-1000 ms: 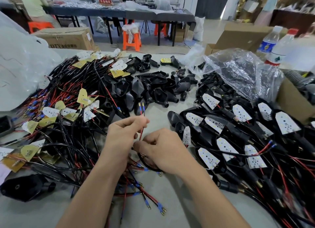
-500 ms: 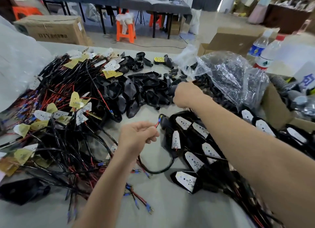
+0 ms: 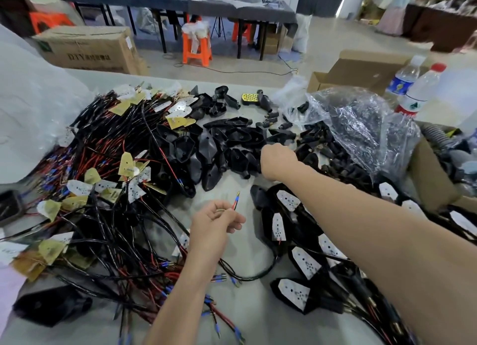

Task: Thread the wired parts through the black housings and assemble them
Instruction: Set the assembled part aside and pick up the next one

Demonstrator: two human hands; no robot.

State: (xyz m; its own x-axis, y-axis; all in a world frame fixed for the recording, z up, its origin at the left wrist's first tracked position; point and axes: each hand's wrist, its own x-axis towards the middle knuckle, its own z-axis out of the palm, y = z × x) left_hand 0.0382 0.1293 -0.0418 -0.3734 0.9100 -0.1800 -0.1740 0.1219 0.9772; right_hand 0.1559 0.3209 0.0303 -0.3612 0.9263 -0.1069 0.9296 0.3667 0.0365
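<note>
Left hand: the left hand (image 3: 215,222) is low in the middle of the scene, thumb and fingertips pinching the thin leads of a wired part (image 3: 235,202).
Wired part: its red leads stick up to the right out of the pinch; its black cable (image 3: 258,275) loops over the table (image 3: 245,244) near the wrist.
Right hand: the right hand (image 3: 277,158) is stretched far over the table, knuckles up, fingers curled down out of sight; whether they hold anything cannot be told.
Black housings: a loose pile of black housings (image 3: 232,138) lies at and left of that hand.
Left side: a tangled heap of wires (image 3: 108,189) with white and yellow boards.
Right side: assembled units (image 3: 304,262) under the right forearm.
Far right: a clear plastic bag (image 3: 361,127) and two bottles (image 3: 418,91).
</note>
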